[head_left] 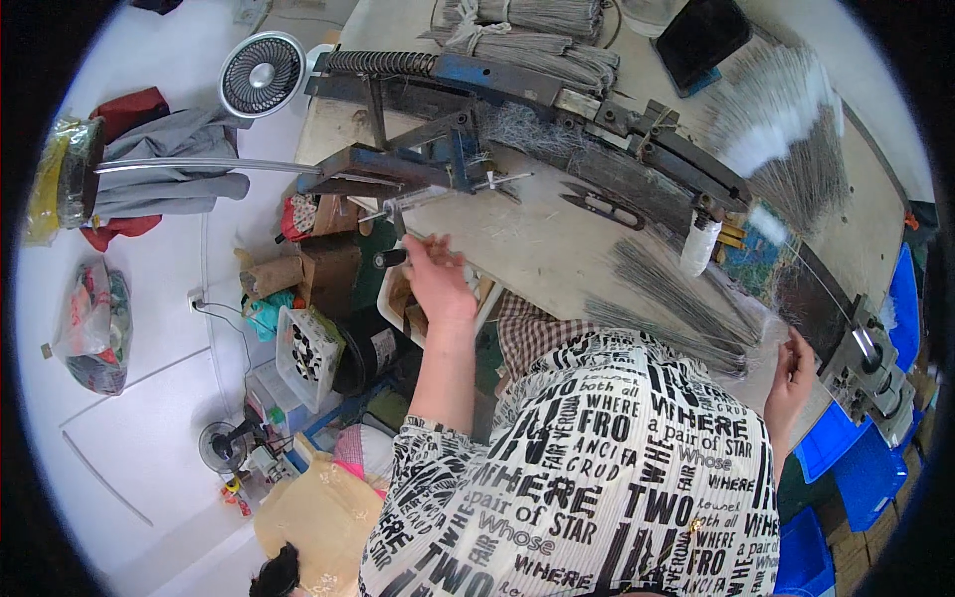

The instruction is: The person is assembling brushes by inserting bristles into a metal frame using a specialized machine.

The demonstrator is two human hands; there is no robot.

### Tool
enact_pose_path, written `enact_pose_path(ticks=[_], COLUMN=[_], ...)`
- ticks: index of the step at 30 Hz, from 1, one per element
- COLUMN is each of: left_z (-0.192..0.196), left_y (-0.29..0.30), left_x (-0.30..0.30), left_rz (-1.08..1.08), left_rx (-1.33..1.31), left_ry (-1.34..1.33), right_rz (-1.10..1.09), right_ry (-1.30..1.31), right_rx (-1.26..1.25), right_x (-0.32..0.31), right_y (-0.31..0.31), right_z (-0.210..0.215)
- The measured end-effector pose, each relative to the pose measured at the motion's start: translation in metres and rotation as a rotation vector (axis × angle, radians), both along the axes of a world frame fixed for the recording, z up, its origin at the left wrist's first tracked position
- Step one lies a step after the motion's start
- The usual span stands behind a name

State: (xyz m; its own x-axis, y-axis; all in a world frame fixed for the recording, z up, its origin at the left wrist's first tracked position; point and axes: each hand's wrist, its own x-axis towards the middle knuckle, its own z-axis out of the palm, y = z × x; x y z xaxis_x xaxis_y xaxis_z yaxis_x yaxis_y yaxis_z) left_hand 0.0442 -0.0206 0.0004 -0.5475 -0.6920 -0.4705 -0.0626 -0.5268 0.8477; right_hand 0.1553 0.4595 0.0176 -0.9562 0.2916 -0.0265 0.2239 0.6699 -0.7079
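My left hand is beside the black knob of a crank on a bench-mounted metal machine. Its fingers are loosely spread, with the knob just outside the thumb side. At the bench's right front edge, my right hand has its fingers extended and apart, holding nothing I can see. It is close to the gathered ends of a bundle of thin grey wires that fans out across the bench. A small white-bristled brush on a wire stem sits along the machine's right part.
Brushes with white bristles are heaped at the back right, behind the machine. Tied wire bundles lie at the back. A pair of snips rests on the bench. Blue bins stand below right; a round fan is at upper left.
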Motion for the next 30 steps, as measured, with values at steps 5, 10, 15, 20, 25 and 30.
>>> enact_pose_path(ticks=[5, 10, 15, 20, 25, 30], left_z=[0.037, 0.105, 0.104, 0.072, 0.085, 0.089], left_y=[0.087, 0.187, 0.209, 0.163, 0.179, 0.171], left_x=[-0.01, -0.039, -0.042, -0.025, -0.026, -0.034], left_rz=[-0.62, -1.644, -2.137, -1.406, -1.248, -1.322], left_rx=[0.179, -0.743, -0.39, -0.225, -0.189, -0.533], left_ry=[-0.047, 0.677, 0.49, 0.341, 0.334, 0.348], right_rz=[-0.49, -0.219, 0.45, 0.378, 0.275, 0.486], right_ry=[0.22, 0.782, 1.04, 0.087, -0.297, 0.192], right_rx=[-0.628, -0.635, -0.635, -0.038, -0.486, 0.268], right_x=[-0.001, -0.008, -0.091, -0.1, -0.112, -0.112], right_y=[0.023, 0.03, -0.056, -0.063, -0.114, -0.032], right_z=[0.042, 0.128, 0.185, 0.103, 0.02, 0.111])
